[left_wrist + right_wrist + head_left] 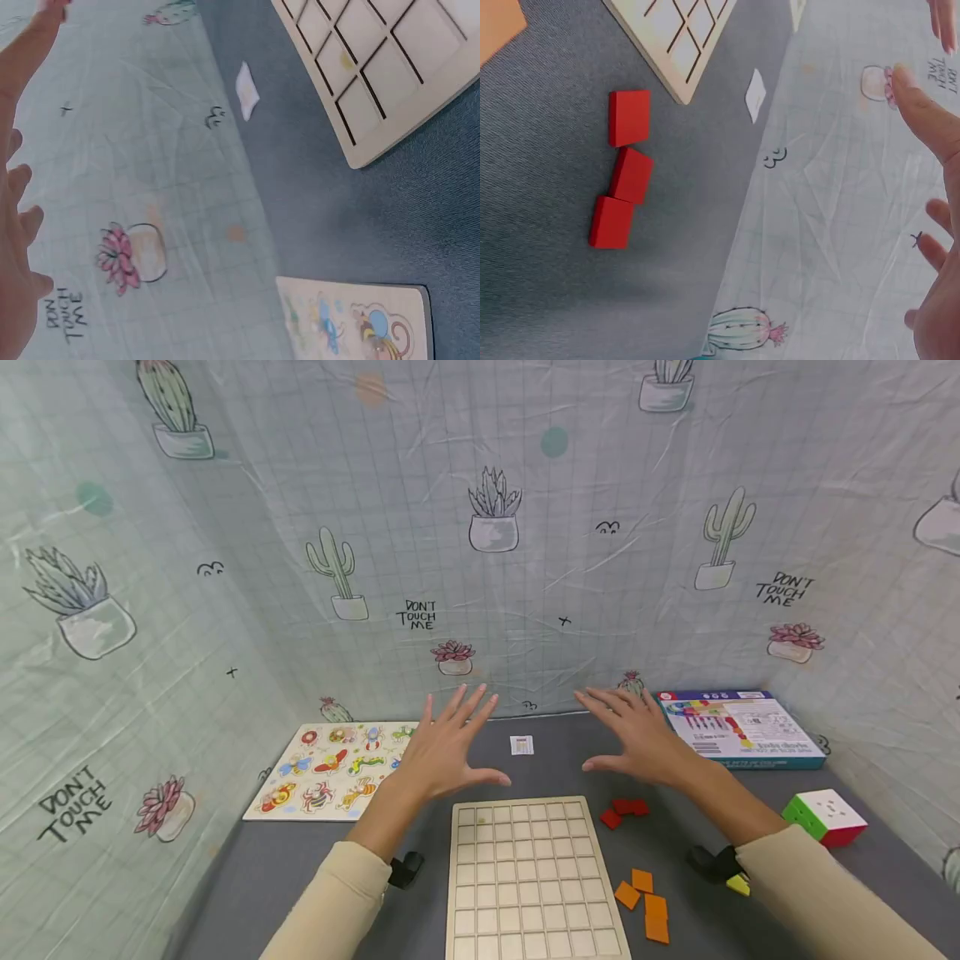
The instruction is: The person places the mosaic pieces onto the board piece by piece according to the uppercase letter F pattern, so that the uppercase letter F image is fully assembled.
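Both hands are raised with fingers spread, and neither holds anything. My left hand (441, 752) is in the air between the insect picture puzzle (330, 768) and the wooden grid board (534, 885). Over the far right of the board, my right hand (633, 739) is held up, thumb pointing inward. Three red square tiles (628, 118) lie by the board's far right corner, below the right hand. Several orange square tiles (656, 907) lie along its right side. The grid's cells show bare wood in the head view.
A flat game box (742, 731) lies at the back right, with a puzzle cube (825, 818) in front of it. A yellow piece (738, 884) shows partly behind the right sleeve. A small white card (521, 745) lies near the cactus-print curtain (525, 568).
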Tool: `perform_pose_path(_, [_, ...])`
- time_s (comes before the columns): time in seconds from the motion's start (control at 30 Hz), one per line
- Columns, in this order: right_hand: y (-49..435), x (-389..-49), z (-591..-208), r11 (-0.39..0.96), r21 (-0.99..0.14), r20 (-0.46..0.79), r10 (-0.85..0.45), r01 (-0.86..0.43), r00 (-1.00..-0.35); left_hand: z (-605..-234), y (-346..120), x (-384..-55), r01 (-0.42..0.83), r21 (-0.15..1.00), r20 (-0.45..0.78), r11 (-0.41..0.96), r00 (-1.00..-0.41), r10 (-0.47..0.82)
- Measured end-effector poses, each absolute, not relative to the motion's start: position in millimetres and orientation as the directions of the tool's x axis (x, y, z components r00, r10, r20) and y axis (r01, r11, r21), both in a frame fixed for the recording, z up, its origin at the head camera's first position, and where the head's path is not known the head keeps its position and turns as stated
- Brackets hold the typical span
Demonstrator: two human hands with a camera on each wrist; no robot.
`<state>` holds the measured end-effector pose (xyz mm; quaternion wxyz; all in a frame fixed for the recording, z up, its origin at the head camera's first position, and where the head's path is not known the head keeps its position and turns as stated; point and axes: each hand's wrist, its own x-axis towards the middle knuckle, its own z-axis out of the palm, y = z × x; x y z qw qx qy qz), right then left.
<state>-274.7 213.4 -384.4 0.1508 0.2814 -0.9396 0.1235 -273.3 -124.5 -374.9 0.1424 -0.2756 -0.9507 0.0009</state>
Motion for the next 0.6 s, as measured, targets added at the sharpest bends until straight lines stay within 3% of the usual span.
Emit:
perform_pose_path(0.37, [231,-253,-399,0.739,-0.270,0.353,-0.520,-0.617,-0.778,-383,-142,-229,0.560,0.021,0.406,0.829,-0.762,0.504])
perform_pose_path(0.6, [239,-245,-427,0.717,-0.354,0.272,-0.535,-0.600,-0.800,-403,-155,-204,0.544,0.102,0.413,0.833,-0.785,0.462])
